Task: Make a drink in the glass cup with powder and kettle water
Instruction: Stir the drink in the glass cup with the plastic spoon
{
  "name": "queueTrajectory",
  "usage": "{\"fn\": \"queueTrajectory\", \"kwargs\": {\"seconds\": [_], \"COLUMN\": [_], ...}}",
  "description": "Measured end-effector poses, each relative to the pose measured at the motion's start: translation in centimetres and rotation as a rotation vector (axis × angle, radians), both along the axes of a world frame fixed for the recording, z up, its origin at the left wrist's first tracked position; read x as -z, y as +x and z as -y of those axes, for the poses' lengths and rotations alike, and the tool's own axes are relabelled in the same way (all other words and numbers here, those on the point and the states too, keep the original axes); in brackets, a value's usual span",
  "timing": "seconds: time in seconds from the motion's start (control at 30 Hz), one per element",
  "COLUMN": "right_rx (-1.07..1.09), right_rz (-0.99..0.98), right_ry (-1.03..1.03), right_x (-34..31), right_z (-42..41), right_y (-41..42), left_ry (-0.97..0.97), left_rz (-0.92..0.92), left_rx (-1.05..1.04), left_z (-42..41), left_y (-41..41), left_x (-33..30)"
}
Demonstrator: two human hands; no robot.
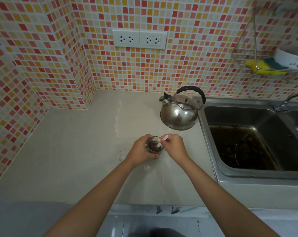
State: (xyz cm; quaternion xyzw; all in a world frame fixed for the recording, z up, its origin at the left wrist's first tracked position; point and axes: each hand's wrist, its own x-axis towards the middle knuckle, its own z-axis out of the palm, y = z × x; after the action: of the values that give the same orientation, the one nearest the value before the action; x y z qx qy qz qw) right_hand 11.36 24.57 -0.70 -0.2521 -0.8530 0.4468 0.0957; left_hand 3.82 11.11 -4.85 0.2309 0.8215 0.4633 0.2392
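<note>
A small glass cup point(156, 147) stands on the pale counter point(86, 142), filled with dark brown liquid. My left hand point(142, 151) wraps around the cup's left side. My right hand point(174, 145) pinches a thin white and pink stick or spoon point(162, 141) whose lower end dips into the cup. A steel kettle point(179, 113) with a black handle sits upright behind the cup, close to the sink, spout pointing left.
A steel sink point(211, 134) with dark residue in its basin lies to the right, with a tap point(288, 100) at its back. A wire rack point(247, 53) with a yellow sponge hangs on the tiled wall. Two wall sockets point(139, 39) sit above the counter.
</note>
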Motion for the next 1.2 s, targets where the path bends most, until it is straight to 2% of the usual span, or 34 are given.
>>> {"fn": "queueTrajectory", "kwargs": {"seconds": [0.2,0.33,0.5,0.6,0.73,0.97,1.07,1.2], "right_rx": [0.111,0.198,0.273,0.229,0.130,-0.215,-0.118,-0.006], "right_rz": [-0.007,0.053,-0.006,-0.067,-0.120,-0.001,0.034,0.029], "right_ry": [-0.051,-0.215,-0.360,-0.314,-0.151,0.077,0.130,0.007], "right_x": [0.3,0.2,-1.1,-2.3,-3.2,-1.6,-0.8,-0.3], "right_z": [0.0,-0.3,-0.9,-1.0,-0.7,0.3,-0.1,0.1], "right_y": [0.0,-0.2,0.0,0.3,0.6,0.3,-0.1,-0.2], "left_ry": [-0.011,-0.015,-0.001,0.004,0.005,0.015,0.005,-0.013], "left_rz": [-0.008,-0.011,0.012,0.023,0.021,-0.015,-0.024,-0.015], "left_rx": [-0.006,-0.003,-0.002,-0.006,-0.004,0.020,0.015,0.009], "left_z": [-0.1,-0.1,-0.1,-0.1,0.0,0.1,0.0,0.0], "left_y": [0.0,-0.1,-0.2,-0.2,-0.1,-0.1,0.0,0.0], "left_x": [0.0,0.1,0.1,0.0,-0.1,-0.4,-0.4,-0.3]}}
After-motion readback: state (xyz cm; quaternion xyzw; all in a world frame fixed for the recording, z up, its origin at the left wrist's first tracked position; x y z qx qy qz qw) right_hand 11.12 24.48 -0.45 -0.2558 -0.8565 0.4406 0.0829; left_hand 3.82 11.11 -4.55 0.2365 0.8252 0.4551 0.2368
